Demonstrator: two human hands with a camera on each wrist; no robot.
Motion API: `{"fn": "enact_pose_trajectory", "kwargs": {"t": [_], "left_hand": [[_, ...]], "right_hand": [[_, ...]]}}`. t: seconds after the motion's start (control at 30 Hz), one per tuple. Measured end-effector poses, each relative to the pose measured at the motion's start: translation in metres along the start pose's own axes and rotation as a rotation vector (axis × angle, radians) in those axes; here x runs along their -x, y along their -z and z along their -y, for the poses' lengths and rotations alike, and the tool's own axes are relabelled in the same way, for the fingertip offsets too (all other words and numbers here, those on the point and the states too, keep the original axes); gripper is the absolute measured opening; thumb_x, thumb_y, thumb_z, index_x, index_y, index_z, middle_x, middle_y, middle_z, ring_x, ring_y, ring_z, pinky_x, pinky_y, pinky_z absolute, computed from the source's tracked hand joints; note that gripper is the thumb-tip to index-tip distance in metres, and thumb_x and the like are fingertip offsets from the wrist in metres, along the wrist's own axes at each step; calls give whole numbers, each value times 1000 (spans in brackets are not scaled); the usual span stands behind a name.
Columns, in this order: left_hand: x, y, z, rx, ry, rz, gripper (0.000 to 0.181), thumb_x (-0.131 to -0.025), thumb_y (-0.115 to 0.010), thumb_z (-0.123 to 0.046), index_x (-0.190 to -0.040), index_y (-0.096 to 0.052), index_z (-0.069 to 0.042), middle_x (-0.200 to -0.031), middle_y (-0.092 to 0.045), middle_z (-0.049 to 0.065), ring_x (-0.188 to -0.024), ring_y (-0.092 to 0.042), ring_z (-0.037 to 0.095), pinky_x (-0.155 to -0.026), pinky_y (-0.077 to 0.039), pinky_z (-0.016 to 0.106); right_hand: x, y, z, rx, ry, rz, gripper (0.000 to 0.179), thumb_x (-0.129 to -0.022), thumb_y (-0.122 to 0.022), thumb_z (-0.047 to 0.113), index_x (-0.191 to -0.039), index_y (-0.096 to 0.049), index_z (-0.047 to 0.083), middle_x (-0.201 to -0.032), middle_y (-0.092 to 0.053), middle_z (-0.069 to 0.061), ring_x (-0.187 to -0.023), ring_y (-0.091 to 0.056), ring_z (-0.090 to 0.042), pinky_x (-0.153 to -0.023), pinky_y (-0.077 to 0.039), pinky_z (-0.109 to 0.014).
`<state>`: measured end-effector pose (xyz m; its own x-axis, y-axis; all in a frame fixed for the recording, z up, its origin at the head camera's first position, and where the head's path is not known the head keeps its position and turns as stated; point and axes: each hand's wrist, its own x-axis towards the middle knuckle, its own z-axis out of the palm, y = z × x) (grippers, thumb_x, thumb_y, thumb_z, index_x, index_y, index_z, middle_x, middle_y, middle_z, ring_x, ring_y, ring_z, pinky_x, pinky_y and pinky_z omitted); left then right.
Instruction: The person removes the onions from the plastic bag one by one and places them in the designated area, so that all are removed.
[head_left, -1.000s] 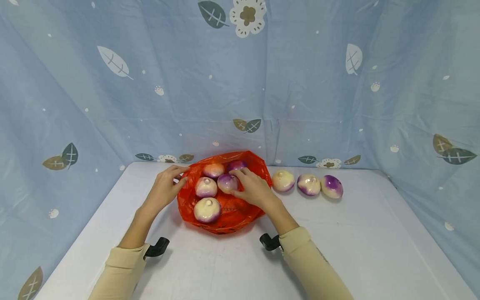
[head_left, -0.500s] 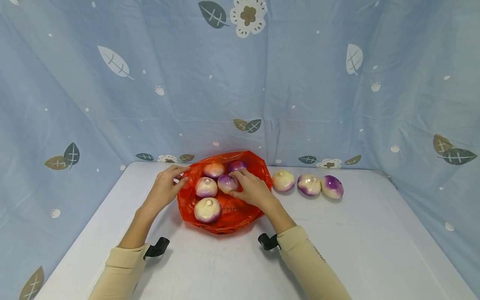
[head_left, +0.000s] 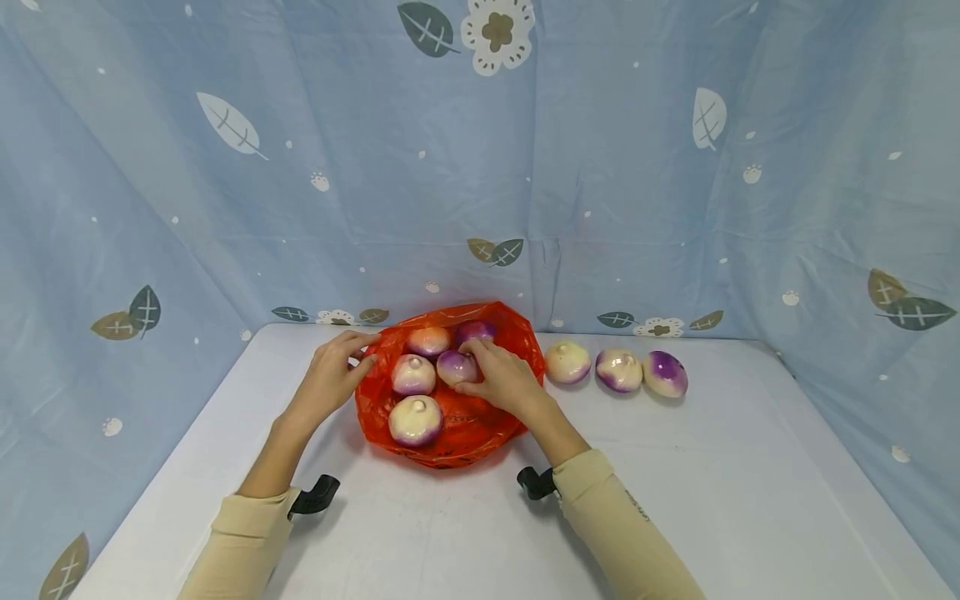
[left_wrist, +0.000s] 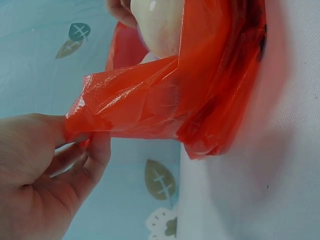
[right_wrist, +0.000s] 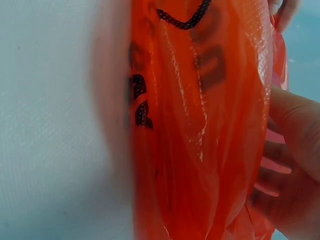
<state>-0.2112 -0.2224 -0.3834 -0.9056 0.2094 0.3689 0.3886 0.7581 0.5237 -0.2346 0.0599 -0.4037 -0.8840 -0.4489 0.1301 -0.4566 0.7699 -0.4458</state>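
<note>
A red plastic bag (head_left: pixel 465 433) lies open on the table, with several glossy white-and-purple onions inside. At the bag's left rim, my left hand (head_left: pixel 332 377) pinches the plastic between thumb and fingers; the left wrist view shows this hand (left_wrist: pixel 55 170) on the rim. Reaching into the bag from the right, my right hand (head_left: pixel 508 380) holds a purple-topped onion (head_left: pixel 456 367) with thumb and fingers curled at its side. In the right wrist view, the bag wall hides the fingertips of this hand (right_wrist: pixel 295 160). A pale onion (head_left: pixel 416 420) sits at the bag's front.
Right of the bag stand three more onions in a row: a pale one (head_left: pixel 567 362), a middle one (head_left: pixel 618 370) and a purple-sided one (head_left: pixel 665 374). The white table (head_left: pixel 720 492) ends at a blue patterned curtain (head_left: pixel 637 208) behind.
Almost nothing differs. Both hands stay in place, the right one shifting very slightly at the onion, and the bag and the row of onions have not moved.
</note>
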Motion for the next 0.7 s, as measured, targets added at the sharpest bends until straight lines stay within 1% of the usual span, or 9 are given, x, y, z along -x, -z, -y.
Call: {"fn": "enact_pose_trajectory", "kwargs": {"t": [0.1, 0.3, 0.7], "left_hand": [[-1, 0, 0, -3, 0, -1, 33, -92, -65, -6, -125, -66, -2, -115, -66, 18, -88, -69, 28, -73, -62, 44], [-1, -1, 0, -3, 0, -1, 34, -92, -65, -5, -125, -66, -2, -115, -66, 18, -87, -69, 28, -73, -62, 44], [0, -1, 1, -4, -11, -8, 33, -92, -64, -7, -125, -66, -2, -115, -67, 17, -86, -69, 27, -72, -62, 42]], "right_hand": [[0, 0, 0, -3, 3, 1, 54, -83, -77, 39, -129, -54, 23, -130, -61, -2, -121, -60, -23, -103, -51, -47], [0, 0, -1, 7, -4, 27, 58, -85, -74, 41, -138, -52, 28, -143, -54, -5, -132, -54, -27, -106, -46, -55], [1, -1, -2, 0, 9, 21, 58, -84, -75, 38, -137, -53, 26, -141, -55, -5, -129, -56, -26, -105, -47, -54]]}}
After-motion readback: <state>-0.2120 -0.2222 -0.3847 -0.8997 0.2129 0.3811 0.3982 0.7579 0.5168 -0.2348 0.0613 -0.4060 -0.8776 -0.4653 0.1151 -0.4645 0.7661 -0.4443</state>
